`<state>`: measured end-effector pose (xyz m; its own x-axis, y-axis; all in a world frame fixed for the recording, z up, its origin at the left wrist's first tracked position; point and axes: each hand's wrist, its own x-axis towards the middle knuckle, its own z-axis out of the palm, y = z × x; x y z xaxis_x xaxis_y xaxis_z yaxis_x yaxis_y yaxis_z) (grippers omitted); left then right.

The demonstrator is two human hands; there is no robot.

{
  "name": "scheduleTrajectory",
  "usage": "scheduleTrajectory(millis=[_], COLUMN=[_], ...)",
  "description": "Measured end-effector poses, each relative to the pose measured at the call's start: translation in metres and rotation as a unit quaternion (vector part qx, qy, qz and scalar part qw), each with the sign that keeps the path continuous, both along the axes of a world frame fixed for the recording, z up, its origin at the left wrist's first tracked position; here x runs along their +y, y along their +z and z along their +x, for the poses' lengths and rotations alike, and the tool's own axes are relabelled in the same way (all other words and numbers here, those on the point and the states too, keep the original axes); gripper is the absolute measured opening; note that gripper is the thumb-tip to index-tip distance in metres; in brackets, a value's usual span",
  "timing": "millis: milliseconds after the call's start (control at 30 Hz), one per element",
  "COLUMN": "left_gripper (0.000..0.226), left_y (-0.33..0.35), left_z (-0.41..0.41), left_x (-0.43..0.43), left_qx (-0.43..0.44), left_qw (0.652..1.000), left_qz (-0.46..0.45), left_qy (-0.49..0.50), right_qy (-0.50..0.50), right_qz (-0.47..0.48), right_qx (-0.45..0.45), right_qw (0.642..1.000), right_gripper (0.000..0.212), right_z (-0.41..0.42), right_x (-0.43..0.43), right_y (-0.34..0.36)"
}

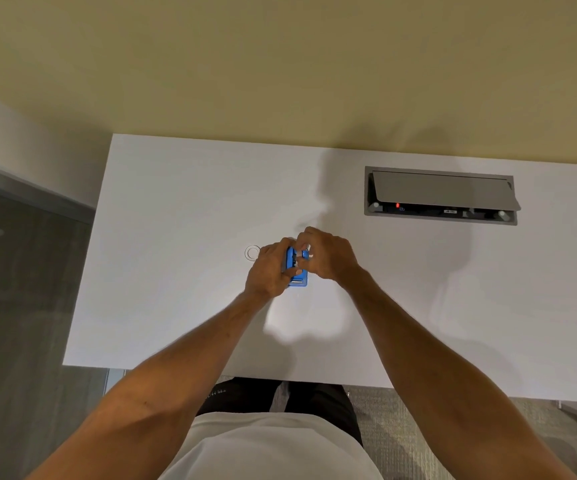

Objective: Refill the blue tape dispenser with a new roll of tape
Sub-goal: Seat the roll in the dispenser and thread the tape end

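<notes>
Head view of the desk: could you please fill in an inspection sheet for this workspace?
Surface: white desk, shadows across its middle.
Job's things: blue tape dispenser between both hands; clear ring, likely tape, lies flat on the desk beside the left hand.
Clutter: nothing seen.
Hands: left hand grips the dispenser's side; right hand pinches at its far end.
Cables: nothing seen; the desk's power hatch stands open, a red light inside.
Surroundings: beige wall, grey floor.

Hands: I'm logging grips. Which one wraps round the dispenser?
The left hand, curled round the dispenser's side; the right hand only pinches at its top end.
</notes>
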<state>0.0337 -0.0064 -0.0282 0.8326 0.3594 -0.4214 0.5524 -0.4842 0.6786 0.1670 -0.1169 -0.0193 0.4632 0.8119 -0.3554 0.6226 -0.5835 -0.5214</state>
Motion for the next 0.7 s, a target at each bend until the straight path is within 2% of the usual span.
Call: scheduleTrajectory(millis=[133, 267, 400, 500, 700], left_gripper=[0.033, 0.035, 0.035, 0.043, 0.041], left_y=[0.0025, 0.0060, 0.0033, 0.0031, 0.0008], left_z=[0.0017, 0.0029, 0.0036, 0.0029, 0.0009], left_x=[-0.0002, 0.0036, 0.0025, -0.0006, -0.0034], left_qx=[-0.012, -0.011, 0.001, 0.002, 0.010], left_qw=[1.000, 1.000, 1.000, 1.000, 1.000], left_qz=[-0.007, -0.002, 0.008, 0.020, 0.016], left_qy=[0.012, -0.004, -0.008, -0.003, -0.003], right_qy=[-0.006, -0.005, 0.001, 0.007, 0.001], right_qz=[0.026, 0.025, 0.025, 0.021, -0.002], right_qx=[-0.015, -0.020, -0.037, -0.045, -0.033], right_qw=[1.000, 0.999, 0.999, 0.999, 0.999], right_gripper=[0.041, 0.042, 0.031, 0.026, 0.043], right_z=[-0.0086, -0.0076, -0.0048, -0.0019, -0.0038], right_x=[-0.0066, -0.0047, -0.0010, 0.0002, -0.0060], right_y=[-0.0022, -0.0028, -0.0033, -0.0038, -0.0060])
